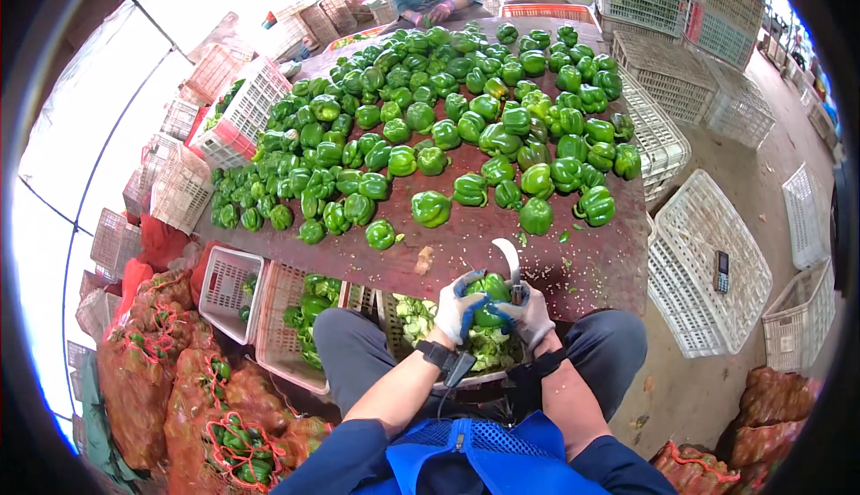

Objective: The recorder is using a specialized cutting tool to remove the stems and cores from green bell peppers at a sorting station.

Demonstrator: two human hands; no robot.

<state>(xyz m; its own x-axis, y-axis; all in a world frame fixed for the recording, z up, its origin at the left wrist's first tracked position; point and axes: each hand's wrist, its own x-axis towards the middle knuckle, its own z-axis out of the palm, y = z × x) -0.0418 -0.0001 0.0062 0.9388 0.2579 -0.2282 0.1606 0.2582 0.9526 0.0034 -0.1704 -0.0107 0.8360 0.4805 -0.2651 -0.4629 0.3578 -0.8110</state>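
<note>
**Pepper in both hands, blade pointing up**

The person sits at the near edge of a dark red table (591, 271), knees under it, both gloved hands drawn in close to the lap. The left hand (455, 309) is closed around a green pepper (491, 291), cupping it from its own side with the fingers wrapped over the front. The right hand (532, 314) is clenched on the handle of a curved knife (509, 260); the blade rises from that fist and bends away from the body, toward the table.

The pepper sits between the two hands, touching both, so neither has to reach. Its top end appears to face up and slightly toward the right hand, just below the blade. The knife's long axis runs nearly upright; the pepper lies just to the left of the right fist.

Directly under the hands is a crate (394, 302) holding pale green trimmings (488, 344). To the left of the left hand, a second crate (278, 316) holds a few whole peppers. Beyond both hands, across the table, lies a broad pile of peppers (430, 110), the nearest ones well apart from the fingers. Far to the right of the right hand, a phone (721, 271) rests on an upturned white basket (699, 262). Another person's hands show at the far end of the table.
</note>
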